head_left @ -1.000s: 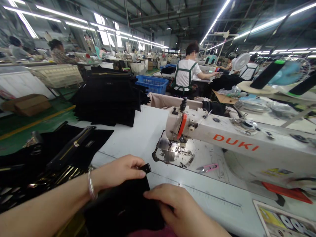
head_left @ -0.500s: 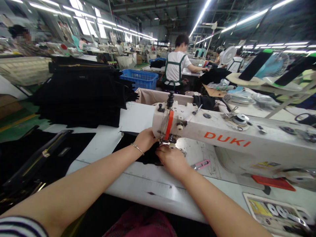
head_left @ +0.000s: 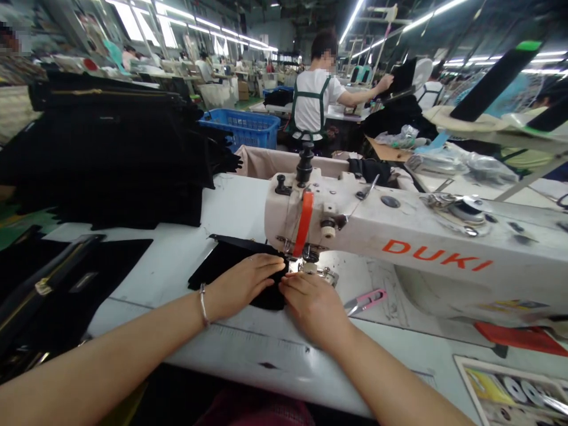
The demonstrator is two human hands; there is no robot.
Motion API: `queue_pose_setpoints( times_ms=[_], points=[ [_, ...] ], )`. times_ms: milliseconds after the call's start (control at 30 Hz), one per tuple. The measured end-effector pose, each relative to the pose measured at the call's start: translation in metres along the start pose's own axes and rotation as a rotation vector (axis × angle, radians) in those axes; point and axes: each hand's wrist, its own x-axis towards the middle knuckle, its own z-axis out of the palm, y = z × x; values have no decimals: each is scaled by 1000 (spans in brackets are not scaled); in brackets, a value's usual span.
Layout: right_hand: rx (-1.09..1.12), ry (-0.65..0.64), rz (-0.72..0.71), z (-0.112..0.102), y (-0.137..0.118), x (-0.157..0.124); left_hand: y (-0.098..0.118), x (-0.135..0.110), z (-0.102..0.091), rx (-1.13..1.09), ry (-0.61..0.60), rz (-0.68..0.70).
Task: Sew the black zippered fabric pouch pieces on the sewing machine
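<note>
A small black fabric piece (head_left: 222,263) lies on the white table under the needle end of a white DUKI sewing machine (head_left: 412,248). My left hand (head_left: 244,284) rests flat on top of the fabric, fingers stretched toward the presser foot (head_left: 306,266). My right hand (head_left: 313,302) lies just right of it, fingers flat and together, pressing the fabric's edge beside the foot. The part of the fabric under both hands is hidden.
A tall stack of black pieces (head_left: 119,154) stands at the back left. Black zippered pieces (head_left: 53,284) lie at the left edge. Pink thread snips (head_left: 366,300) lie right of my hands. A person in a white shirt (head_left: 317,100) works behind, near a blue basket (head_left: 242,127).
One second ago both hands held the black piece near the table's front edge. They carried it forward under the machine's foot, and now lie flatter on it.
</note>
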Motion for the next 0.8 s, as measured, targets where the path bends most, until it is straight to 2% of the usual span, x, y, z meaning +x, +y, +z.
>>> queue_pose_setpoints(
  times_ms=[133, 333, 633, 800],
  points=[
    [-15, -2, 8, 0, -2, 1, -5, 3, 0, 19, -20, 19],
    [0, 9, -27, -2, -4, 0, 5, 2, 6, 65, 31, -18],
    [28, -18, 16, -6, -1, 3, 15, 7, 7, 101, 37, -37],
    [42, -46, 19, -3, -3, 1, 14, 1, 4, 61, 5, -38]
  ],
)
